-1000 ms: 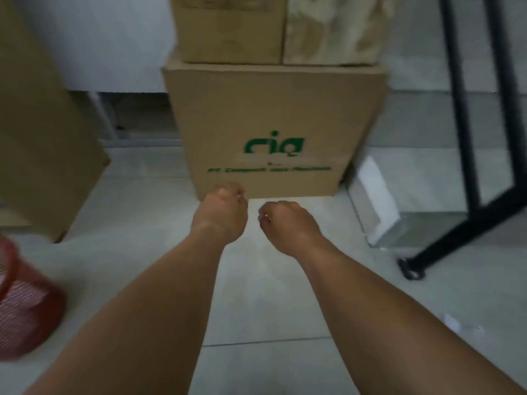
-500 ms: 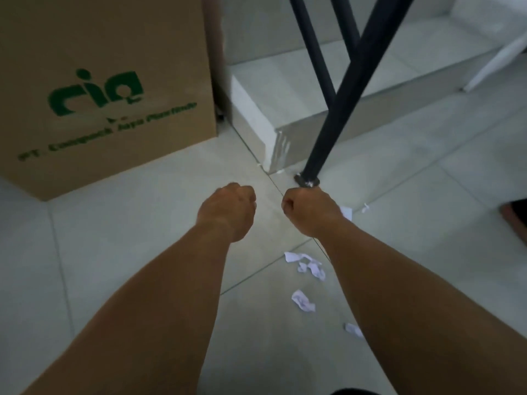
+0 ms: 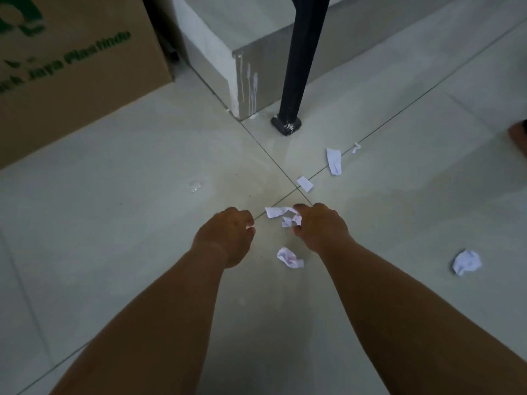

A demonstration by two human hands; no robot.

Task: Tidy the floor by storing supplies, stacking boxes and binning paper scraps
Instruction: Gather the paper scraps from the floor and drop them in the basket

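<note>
Several paper scraps [image 3: 290, 257] still litter the floor [image 3: 114, 223] at centre and right of the frame, so binning looks barely begun: right hand [image 3: 320, 228] half-curled touching one scrap, left hand [image 3: 228, 238] loosely curled, empty.

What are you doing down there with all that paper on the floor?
A person is picking up paper scraps. The right hand is closing on a crumpled scrap on the tiled floor; the left hand hovers beside it, apparently holding nothing. More scraps lie nearby, one between the arms and a ball to the right. A cardboard box stands behind.
</note>
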